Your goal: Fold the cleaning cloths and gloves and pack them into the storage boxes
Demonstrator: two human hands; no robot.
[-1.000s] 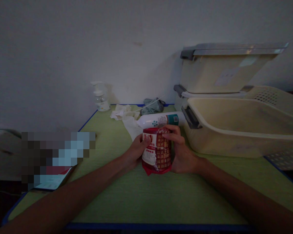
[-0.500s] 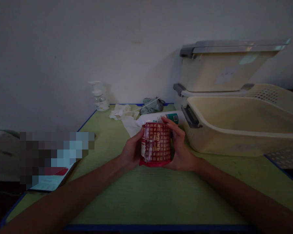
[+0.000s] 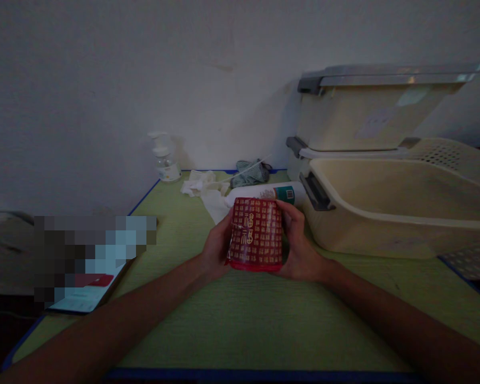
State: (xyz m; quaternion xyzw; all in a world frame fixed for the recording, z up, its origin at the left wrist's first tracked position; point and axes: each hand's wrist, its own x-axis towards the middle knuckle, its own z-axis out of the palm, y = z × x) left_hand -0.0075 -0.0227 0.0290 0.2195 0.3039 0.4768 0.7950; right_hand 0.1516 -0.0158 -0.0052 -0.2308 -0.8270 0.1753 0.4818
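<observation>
Between my two hands is a red cylindrical package (image 3: 257, 234) printed with rows of gold characters, two of them larger. It is held nearly upright above the table, and its contents are hidden by the wrapper. My left hand (image 3: 216, 244) grips its left side, with the fingertips out of sight behind it. My right hand (image 3: 300, 242) is closed round the right side, its index finger near the top edge. Just behind the package lies a white bottle (image 3: 240, 193) on its side, with a green label end.
Crumpled white tissue (image 3: 200, 183) and a grey-green cloth bundle (image 3: 251, 173) lie at the back of the green table (image 3: 240, 325). A pump bottle (image 3: 168, 164) stands back left. Cream plastic bins (image 3: 356, 234) fill the right side; a lit screen (image 3: 92, 293) sits at left.
The package has turned between my hands, so its large gold characters now sit farther left and the white strip on its left side is gone from view. My right index finger has shifted right.
</observation>
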